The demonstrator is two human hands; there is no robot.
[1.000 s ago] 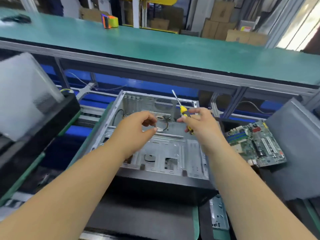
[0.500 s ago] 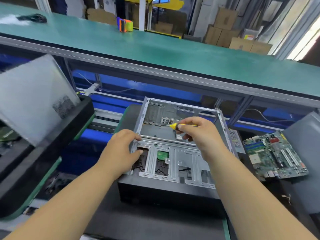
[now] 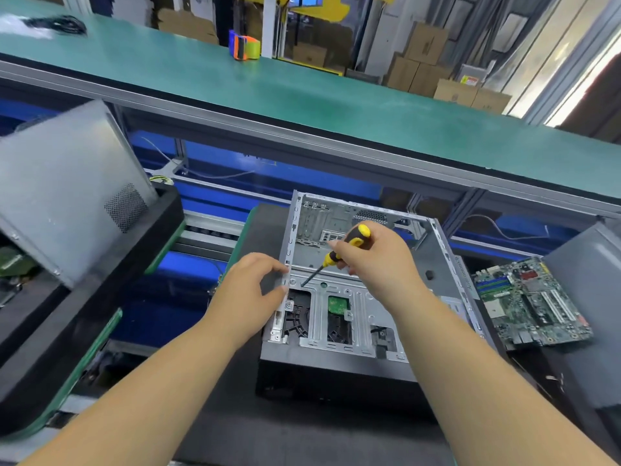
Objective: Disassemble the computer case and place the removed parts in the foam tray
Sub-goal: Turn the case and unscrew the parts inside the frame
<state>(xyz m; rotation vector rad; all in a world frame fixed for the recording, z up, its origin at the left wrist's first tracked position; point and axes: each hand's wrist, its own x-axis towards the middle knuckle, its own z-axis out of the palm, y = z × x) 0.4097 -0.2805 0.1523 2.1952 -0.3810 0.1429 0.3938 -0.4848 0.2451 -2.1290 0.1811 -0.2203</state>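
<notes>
Two bare hands at work over one open computer case (image 3: 369,317), which lies on its side on a dark mat in front of the person, side panel off, bare metal interior facing up.

Item 1: right hand (image 3: 376,264), fingers curled round a yellow-and-black screwdriver (image 3: 349,243). Handle points up and away; the dark shaft slants down to the left, its tip at the grey metal crossbar near the case's left wall.

Item 2: left hand (image 3: 252,290), thumb and fingers curled onto the left wall of the case, gripping its edge just beside the screwdriver tip.

Item 3: drive bracket, grey stamped metal, across the near half of the case; a small green circuit board (image 3: 337,304) shows through one cut-out.

Item 4: motherboard (image 3: 527,301), green, lying flat to the right of the case, apart from it.

Item 5: grey side panel (image 3: 67,186) with a perforated vent patch, leaning tilted in a black foam tray (image 3: 111,264) on the left.

Item 6: green conveyor belt (image 3: 302,99) across the back, bearing an orange-and-green tape dispenser (image 3: 245,47).
</notes>
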